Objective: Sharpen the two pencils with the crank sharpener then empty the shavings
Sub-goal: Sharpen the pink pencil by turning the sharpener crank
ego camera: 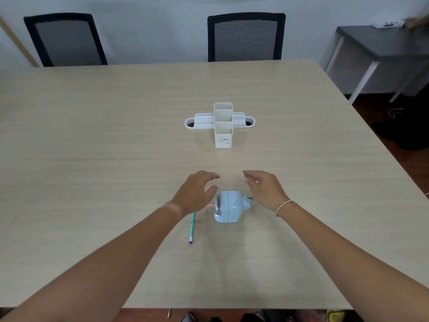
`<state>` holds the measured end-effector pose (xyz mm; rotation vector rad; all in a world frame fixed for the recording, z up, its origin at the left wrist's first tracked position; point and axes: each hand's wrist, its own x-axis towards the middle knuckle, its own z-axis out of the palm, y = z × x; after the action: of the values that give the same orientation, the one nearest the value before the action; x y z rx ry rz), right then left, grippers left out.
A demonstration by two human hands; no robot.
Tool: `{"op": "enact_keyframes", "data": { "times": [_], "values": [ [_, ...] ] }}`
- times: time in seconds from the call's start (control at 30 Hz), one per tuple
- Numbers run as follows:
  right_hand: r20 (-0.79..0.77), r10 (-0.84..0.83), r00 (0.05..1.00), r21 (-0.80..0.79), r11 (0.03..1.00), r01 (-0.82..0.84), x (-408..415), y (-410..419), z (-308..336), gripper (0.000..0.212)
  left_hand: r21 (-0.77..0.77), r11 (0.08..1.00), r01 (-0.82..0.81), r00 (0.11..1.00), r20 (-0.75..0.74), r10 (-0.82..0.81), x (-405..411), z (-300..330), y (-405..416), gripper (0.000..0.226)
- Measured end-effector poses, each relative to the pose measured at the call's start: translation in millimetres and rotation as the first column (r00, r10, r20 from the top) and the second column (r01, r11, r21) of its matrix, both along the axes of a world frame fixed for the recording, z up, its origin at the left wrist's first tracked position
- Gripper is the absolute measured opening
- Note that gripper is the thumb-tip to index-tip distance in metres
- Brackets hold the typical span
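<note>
Both hands hover with fingers spread, holding nothing: left hand [197, 191] and right hand [264, 189] flank the blue crank sharpener [228, 206] at lower centre. One teal pencil [192, 226] lies just left of it. Sharpening appears not yet begun; next, grasp that pencil and steady the sharpener.

On the table [92, 135] before you, the sharpener [228, 209] sits between your hands; one pencil [192, 227] lies at its 8 o'clock, the desk organizer [222, 124] well apart at 12 o'clock.
</note>
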<state>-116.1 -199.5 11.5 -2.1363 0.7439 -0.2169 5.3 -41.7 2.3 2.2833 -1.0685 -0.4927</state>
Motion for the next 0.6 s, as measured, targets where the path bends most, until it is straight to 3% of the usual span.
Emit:
{"op": "enact_keyframes", "data": {
  "times": [0.07, 0.17, 0.3, 0.47, 0.6],
  "values": [
    [-0.089, 0.024, 0.996, -0.072, 0.997, -0.031, -6, -10, -11, 0.031, 0.023, 0.996, 0.086, 0.996, 0.007, -0.086, -11, 8, -9, 0.045],
    [-0.276, 0.114, 0.954, -0.129, 0.98, -0.154, -14, -15, -31, 0.036, 0.197, 0.956, 0.216, 0.975, 0.017, -0.223, -28, 9, -24, 0.076],
    [-0.371, 0.178, 0.911, -0.187, 0.947, -0.262, -18, -13, -46, 0.032, 0.387, 0.886, 0.256, 0.946, 0.089, -0.312, -40, -6, -37, 0.093],
    [-0.365, 0.167, 0.916, -0.284, 0.917, -0.28, -14, -10, -66, 0.022, 0.416, 0.885, 0.21, 0.951, 0.124, -0.284, -41, -16, -43, 0.081],
    [-0.275, 0.08, 0.958, -0.309, 0.936, -0.167, -19, -1, -87, 0.016, 0.414, 0.898, 0.148, 0.948, 0.198, -0.248, -45, -21, -46, 0.061]
  ]
}}
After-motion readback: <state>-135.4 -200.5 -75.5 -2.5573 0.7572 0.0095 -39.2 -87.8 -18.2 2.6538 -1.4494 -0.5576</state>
